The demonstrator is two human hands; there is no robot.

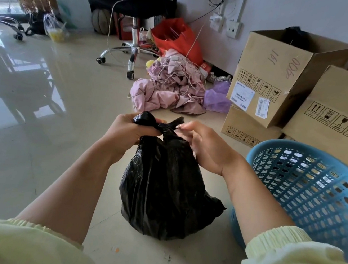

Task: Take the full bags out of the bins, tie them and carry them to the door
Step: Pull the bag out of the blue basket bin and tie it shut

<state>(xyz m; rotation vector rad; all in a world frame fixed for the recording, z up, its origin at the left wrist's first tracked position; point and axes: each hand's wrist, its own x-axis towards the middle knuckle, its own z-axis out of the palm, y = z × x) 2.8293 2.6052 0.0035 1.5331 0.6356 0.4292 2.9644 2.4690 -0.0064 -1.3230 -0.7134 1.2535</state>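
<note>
Head view: knotting the black bag on the floor.

The bag stood out of the blue bin, upright on the tiles just beside the bin's left wall, bulging and full. The left hand was clenched around one twisted tail of plastic at the bag's neck. The right hand had its fingers curled onto the neck from the other side, fingertips at the knot. A knot had formed, though whether it was pulled tight could not be told. By my reading, lifting out was done and tying nearly so. Carrying to the door remained, and no door showed. Cardboard boxes stood along the far wall.
</note>
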